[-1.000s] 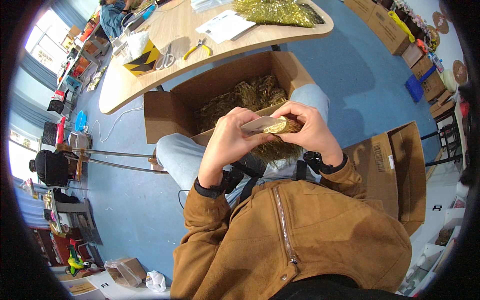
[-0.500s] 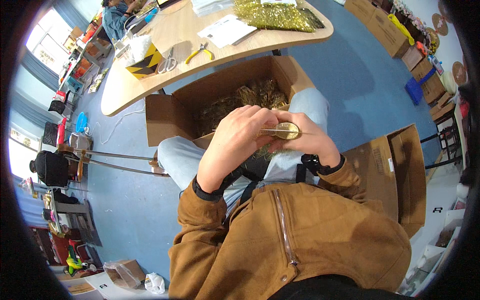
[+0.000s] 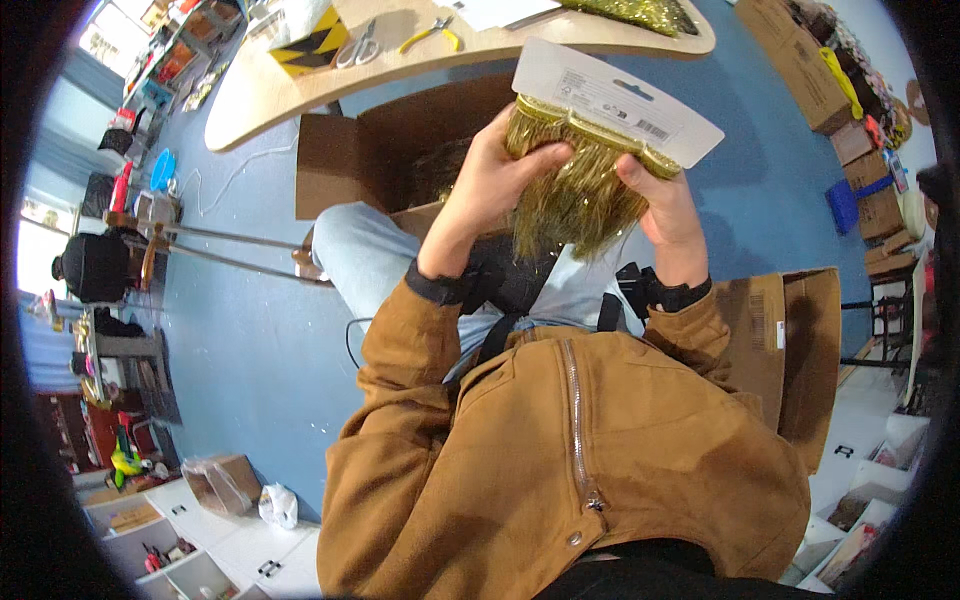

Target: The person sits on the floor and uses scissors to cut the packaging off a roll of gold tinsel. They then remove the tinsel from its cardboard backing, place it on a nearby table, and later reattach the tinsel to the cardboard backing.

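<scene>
A bundle of gold tinsel fringe (image 3: 580,185) hangs from a white header card (image 3: 620,100) with a slot and small print. I hold it up above my lap with both hands. My left hand (image 3: 495,180) grips the left end, its thumb lying across the strands. On the right end, my right hand (image 3: 665,205) is closed with its thumb on the front near the card's edge. The fringe strands dangle loosely between the hands. Fingers behind the bundle are hidden.
An open cardboard box (image 3: 350,155) stands below the table's edge, its contents mostly covered by my arm. On the wooden table (image 3: 270,95) lie scissors (image 3: 358,45), yellow-handled pliers (image 3: 432,37) and more gold tinsel (image 3: 640,14). Another cardboard box (image 3: 755,320) is beside my right side.
Both hands have lifted the tinsel bundle up and tilted it, so the white card's printed face now shows. Earlier it was seen edge-on, lower over the lap. The view has shifted too.
</scene>
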### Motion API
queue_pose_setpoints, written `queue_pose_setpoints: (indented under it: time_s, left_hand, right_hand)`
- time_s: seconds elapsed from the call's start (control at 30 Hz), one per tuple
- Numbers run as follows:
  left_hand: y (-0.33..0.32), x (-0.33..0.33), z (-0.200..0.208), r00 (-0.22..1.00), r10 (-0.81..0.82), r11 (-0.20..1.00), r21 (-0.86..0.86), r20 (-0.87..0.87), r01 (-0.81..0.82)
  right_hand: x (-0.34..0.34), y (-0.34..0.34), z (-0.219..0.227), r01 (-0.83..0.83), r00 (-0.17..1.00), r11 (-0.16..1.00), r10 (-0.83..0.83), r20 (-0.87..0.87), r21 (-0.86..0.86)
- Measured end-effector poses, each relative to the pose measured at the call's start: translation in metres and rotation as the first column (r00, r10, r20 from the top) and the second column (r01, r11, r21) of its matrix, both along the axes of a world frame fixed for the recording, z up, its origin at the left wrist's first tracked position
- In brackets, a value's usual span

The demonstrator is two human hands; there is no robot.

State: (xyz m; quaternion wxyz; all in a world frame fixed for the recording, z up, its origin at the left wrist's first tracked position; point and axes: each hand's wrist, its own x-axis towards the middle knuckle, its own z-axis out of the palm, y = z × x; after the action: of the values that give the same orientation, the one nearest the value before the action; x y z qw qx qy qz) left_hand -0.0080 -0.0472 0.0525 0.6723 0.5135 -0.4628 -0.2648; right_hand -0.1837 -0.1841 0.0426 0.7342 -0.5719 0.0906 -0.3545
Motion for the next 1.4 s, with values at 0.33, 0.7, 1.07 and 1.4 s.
queue_pose_setpoints:
  time_s: [0.33, 0.7, 1.07, 1.4]
  left_hand:
    - [-0.006, 0.010, -0.066, 0.964, -0.203, 0.950, 0.203, -0.174, 0.237]
    - [-0.001, -0.001, -0.071, 0.904, -0.132, 0.983, 0.065, -0.407, 0.173]
    - [0.105, 0.086, -0.122, 0.880, 0.468, 0.866, 0.239, -0.081, -0.439]
    - [0.134, 0.140, -0.106, 0.309, 0.592, 0.510, 0.049, -0.744, -0.859]
  right_hand:
    - [0.019, -0.022, 0.016, 0.177, 0.983, 0.972, -0.183, 0.030, 0.152]
    - [0.021, -0.038, 0.008, 0.146, 0.980, 0.925, -0.184, 0.076, 0.350]
    - [-0.040, -0.103, 0.046, 0.497, 0.775, 0.751, -0.609, 0.165, 0.436]
    - [-0.067, -0.104, 0.067, 0.578, 0.757, 0.765, -0.632, 0.163, 0.282]
